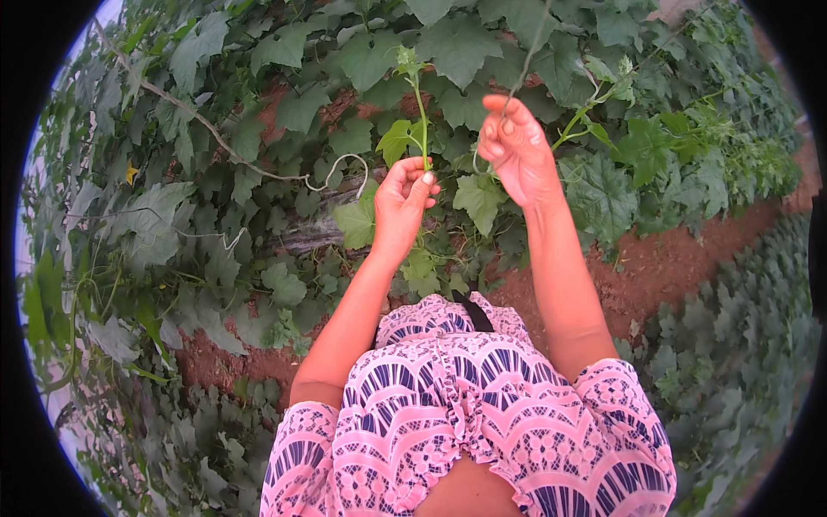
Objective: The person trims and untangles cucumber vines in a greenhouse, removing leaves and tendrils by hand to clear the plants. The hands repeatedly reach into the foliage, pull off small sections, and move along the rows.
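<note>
A green vine shoot [422, 116] with a budded tip stands upright in my left hand [406, 197], pinched between thumb and fingers. Beside it, a little higher, my right hand [517, 145] grips a thin string [533, 52] that runs up past the top of the picture. The string's lower end [476, 161] loops loosely below the curled fingers. The two hands are apart, with a lobed leaf [479, 201] between and below them.
Another string [213, 132] hangs across the left, its end curling near my left hand. To the right a second vine shoot [581, 113] leans against a string. Dense leaves surround bare reddish soil [685, 258]. A yellow flower [131, 173] shows at far left.
</note>
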A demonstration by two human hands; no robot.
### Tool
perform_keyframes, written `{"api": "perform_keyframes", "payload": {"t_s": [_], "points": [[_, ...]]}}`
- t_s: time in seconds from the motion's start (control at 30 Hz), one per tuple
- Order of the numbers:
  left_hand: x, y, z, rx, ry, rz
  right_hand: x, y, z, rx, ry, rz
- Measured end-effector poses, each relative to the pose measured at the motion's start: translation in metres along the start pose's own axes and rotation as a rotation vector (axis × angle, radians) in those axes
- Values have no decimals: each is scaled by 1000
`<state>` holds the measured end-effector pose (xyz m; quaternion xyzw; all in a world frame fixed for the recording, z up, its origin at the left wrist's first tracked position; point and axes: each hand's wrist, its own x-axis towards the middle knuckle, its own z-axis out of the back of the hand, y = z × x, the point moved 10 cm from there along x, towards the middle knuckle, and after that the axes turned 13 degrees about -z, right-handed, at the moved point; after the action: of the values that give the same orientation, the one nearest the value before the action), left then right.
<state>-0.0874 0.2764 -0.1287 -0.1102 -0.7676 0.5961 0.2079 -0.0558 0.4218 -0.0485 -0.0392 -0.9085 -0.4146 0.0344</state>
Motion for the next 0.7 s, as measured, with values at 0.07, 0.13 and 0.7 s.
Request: {"api": "perform_keyframes", "payload": {"t_s": [0.07,0.13,0.7], "points": [[2,3,-1,-30,-21,9,-28,-49,19,276,-7,-103],[2,-1,-13,81,81,-51,-49,-87,28,355,-58,-175],[-14,-31,-34,242,214,-53,-45,-32,16,-1165,-324,-5]]}}
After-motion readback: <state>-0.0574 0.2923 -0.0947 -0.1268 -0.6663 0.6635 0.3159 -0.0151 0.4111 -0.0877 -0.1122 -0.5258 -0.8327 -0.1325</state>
